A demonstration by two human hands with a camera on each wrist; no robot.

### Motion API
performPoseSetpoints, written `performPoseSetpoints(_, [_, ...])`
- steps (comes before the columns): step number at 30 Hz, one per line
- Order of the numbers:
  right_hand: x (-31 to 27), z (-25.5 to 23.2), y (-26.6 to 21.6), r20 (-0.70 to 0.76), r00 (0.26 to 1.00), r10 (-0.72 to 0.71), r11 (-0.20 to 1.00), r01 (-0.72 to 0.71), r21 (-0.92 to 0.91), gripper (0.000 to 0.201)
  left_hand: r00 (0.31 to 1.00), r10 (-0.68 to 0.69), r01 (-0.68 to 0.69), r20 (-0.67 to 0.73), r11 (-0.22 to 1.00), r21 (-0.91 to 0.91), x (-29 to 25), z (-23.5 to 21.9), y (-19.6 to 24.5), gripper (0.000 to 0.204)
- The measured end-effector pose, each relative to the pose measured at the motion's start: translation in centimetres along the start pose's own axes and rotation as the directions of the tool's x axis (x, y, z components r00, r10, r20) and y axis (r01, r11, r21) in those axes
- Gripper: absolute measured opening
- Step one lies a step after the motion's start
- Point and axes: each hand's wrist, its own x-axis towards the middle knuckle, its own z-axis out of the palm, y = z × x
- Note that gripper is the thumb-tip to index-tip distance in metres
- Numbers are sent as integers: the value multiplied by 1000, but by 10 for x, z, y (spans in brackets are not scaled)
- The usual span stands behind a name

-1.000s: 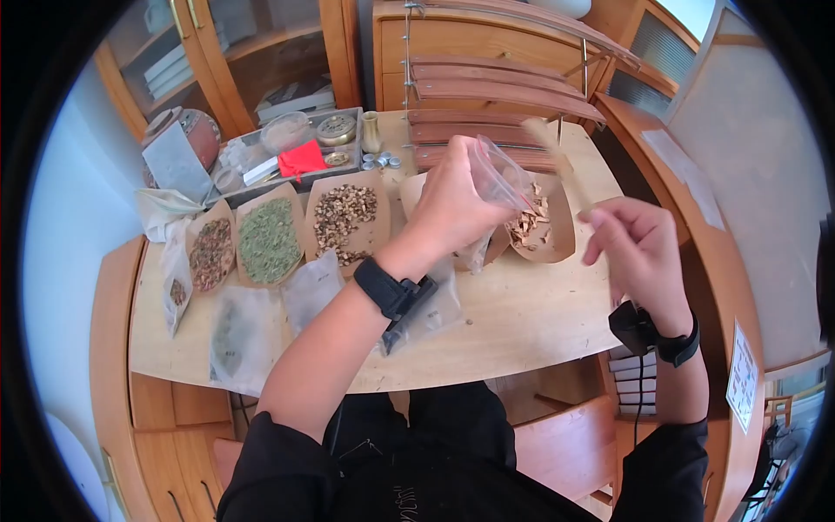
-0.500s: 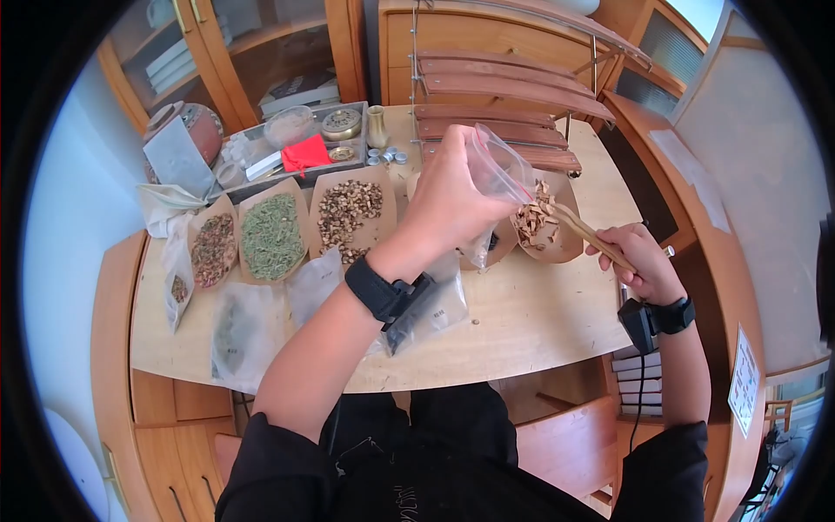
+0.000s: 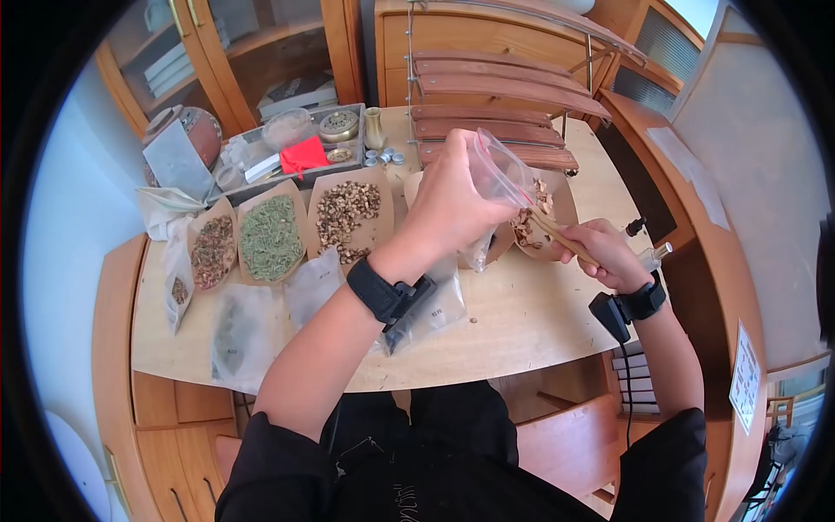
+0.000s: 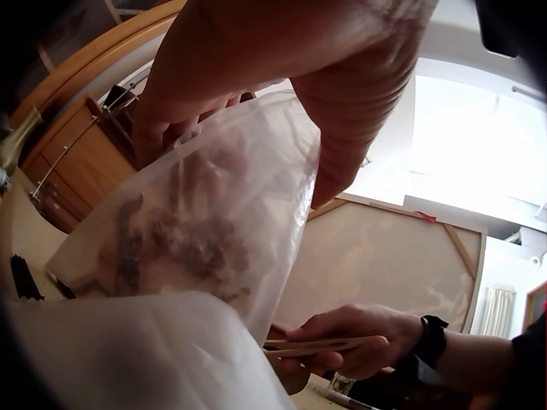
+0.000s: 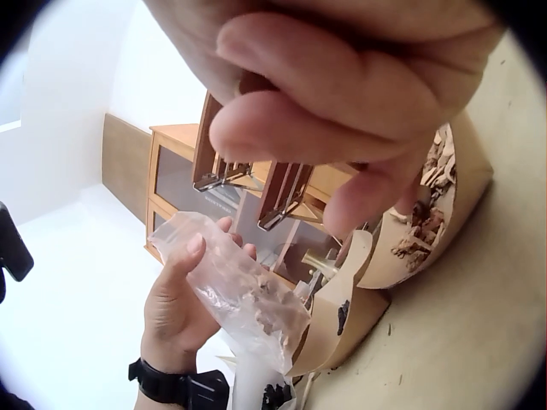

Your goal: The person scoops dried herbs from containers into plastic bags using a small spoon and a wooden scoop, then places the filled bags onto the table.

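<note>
My left hand grips a clear zip bag, tilted with its mouth toward the right. Dried pieces show through the bag's wall in the left wrist view. Wooden tongs are pinched in my right hand, their tips close by the bag's mouth. Below the tips is a brown paper tray with pale dried wood-like chips. Beside it, partly hidden by the bag, sits another tray with a dark piece in it.
Further left stand paper trays of brown chunks, green dried leaves and reddish bits. Filled plastic bags lie along the table's front. Behind are a slatted wooden rack, a brass vase and a grey box of small items.
My right hand first lowered the tongs to the chips, then moved left, bringing their tips to the bag's mouth. My left hand keeps holding the bag in about the same place.
</note>
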Motion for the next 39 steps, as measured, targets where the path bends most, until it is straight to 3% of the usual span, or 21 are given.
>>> performPoseSetpoints(4, [0,1,0,10,999,-42,995,43,-92,30,1000,17,-17,-7,1000,10,1,0,0,69])
performPoseSetpoints(8, [-6,-2,3,-20,999,-42,997,41,-71,28,1000,-9,10,9,1000,-6,0,-1,3,67])
performPoseSetpoints(10, [-9,-8,5,4,991,-131,987,131,95,27,1000,-12,12,15,1000,10,0,1,2,67])
performPoseSetpoints(13, [-26,-11,-12,-88,977,-196,970,206,129,29,1000,-18,18,18,1000,6,1,3,1,67])
performPoseSetpoints(19, [-54,-11,-54,-127,935,-331,942,336,18,29,1000,22,-22,6,998,61,4,11,-2,69])
performPoseSetpoints(22, [-57,-9,-62,-136,928,-348,936,351,2,29,997,-51,47,57,997,58,5,11,1,71])
performPoseSetpoints(24, [-64,-7,-65,-100,915,-391,919,395,18,28,992,-103,96,75,991,92,4,10,6,72])
performPoseSetpoints(27, [-82,9,-70,-23,897,-442,897,442,-16,29,997,-62,57,43,994,96,5,12,0,74])
performPoseSetpoints(29, [-88,21,-70,-5,882,-471,880,470,-66,28,997,-68,64,47,994,88,5,12,1,74])
performPoseSetpoints(32, [-92,31,-71,26,872,-488,822,470,-322,26,1000,-23,21,21,995,96,5,13,2,74])
performPoseSetpoints(34, [-94,35,-74,9,871,-492,817,465,-342,26,1000,29,-28,-5,993,112,6,14,0,73])
performPoseSetpoints(36, [-95,35,-73,-4,867,-498,809,462,-363,26,999,-36,35,33,999,30,9,13,-2,70])
performPoseSetpoints(38, [-95,32,-73,-157,796,-584,808,551,-210,26,999,-30,30,16,1000,4,12,8,-4,69])
performPoseSetpoints(39, [-93,28,-71,-160,796,-583,809,550,-209,26,1000,-27,27,-6,999,-21,14,4,-5,68])
